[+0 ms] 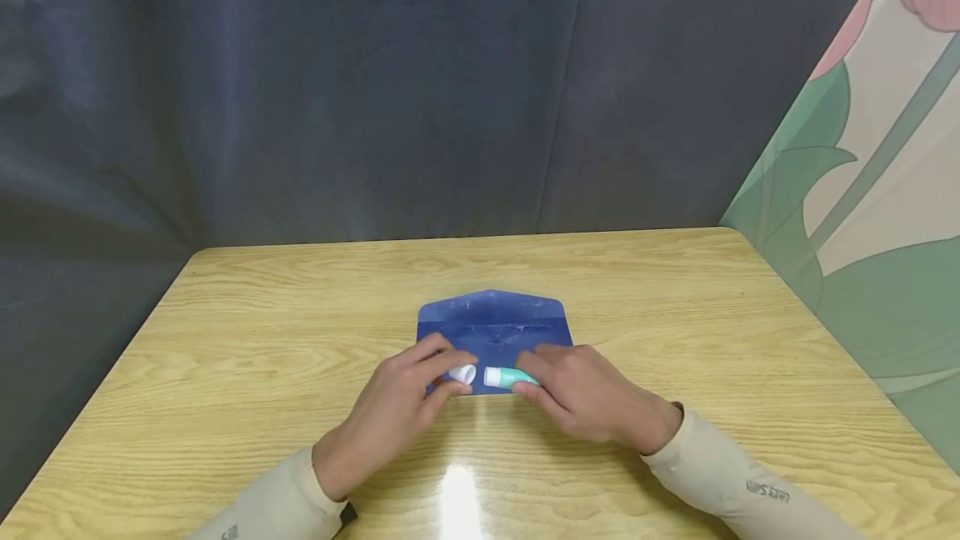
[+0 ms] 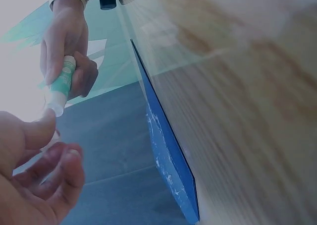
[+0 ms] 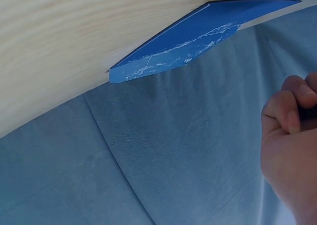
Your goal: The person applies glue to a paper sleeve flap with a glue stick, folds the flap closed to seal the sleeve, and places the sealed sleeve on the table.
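My left hand (image 1: 405,394) pinches a white cap (image 1: 462,374) between thumb and fingers, its hollow end turned toward the right. Facing it across a small gap is a green and white glue stick (image 1: 506,377), which my right hand (image 1: 581,390) grips by its green body, white end pointing left. Below both hands lies a blue envelope (image 1: 495,344), its pointed flap (image 1: 491,304) spread away from me and marked with whitish streaks. In the left wrist view the glue stick (image 2: 62,84) appears just beyond my left thumb. The right wrist view leaves the glue stick hidden.
A light wood-grain table (image 1: 300,315) carries the envelope. Behind its far edge hangs a dark curtain (image 1: 390,107), and a panel with painted flowers and leaves (image 1: 885,190) borders the right side. Light glares off the tabletop near the front.
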Demonstrator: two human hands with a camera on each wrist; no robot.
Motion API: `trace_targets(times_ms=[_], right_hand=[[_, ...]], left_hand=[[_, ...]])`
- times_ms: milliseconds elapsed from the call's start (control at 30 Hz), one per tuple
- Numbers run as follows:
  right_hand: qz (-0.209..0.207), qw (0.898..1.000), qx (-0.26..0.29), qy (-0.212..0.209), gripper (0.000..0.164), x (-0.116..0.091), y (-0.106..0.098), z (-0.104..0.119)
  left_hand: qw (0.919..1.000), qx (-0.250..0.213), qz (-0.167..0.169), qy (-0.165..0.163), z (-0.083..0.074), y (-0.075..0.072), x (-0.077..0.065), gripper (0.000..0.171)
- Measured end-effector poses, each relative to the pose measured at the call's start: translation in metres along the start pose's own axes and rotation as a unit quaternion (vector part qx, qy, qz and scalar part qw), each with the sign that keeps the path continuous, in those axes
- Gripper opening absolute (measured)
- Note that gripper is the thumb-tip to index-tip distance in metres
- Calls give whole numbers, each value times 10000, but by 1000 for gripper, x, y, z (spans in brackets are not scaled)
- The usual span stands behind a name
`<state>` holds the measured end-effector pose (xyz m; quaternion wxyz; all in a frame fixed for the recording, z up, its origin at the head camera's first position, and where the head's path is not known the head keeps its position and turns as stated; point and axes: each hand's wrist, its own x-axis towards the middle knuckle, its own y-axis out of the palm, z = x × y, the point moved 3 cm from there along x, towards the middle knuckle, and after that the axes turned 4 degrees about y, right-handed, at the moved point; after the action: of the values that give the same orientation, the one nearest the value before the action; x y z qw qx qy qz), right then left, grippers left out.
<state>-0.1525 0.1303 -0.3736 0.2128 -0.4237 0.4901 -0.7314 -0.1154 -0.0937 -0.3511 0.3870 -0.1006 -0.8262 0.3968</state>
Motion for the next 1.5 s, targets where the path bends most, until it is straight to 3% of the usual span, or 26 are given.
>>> trace_targets(times_ms=[600, 800, 933, 1167, 1400, 1500], right_hand=[[71, 9999, 38, -91, 23, 0, 0, 1], [198, 9987, 428, -212, 18, 0, 0, 1], [284, 9971, 631, -330, 14, 0, 1, 2], [319, 9967, 656, -353, 14, -1, 1, 1], [364, 9964, 679, -353, 13, -2, 1, 2], [340, 9966, 636, -387, 14, -1, 0, 1]], left_hand=[[9979, 179, 436, -441, 1, 2, 0, 27], [9977, 187, 393, -515, 1, 2, 0, 23], [9952, 475, 515, -678, 5, 2, -1, 22], [9778, 1277, 1039, -1300, 33, -6, 1, 19], [9456, 1926, 1867, -1842, 61, -21, -6, 11], [9376, 1979, 2091, -1950, 67, -24, -8, 16]])
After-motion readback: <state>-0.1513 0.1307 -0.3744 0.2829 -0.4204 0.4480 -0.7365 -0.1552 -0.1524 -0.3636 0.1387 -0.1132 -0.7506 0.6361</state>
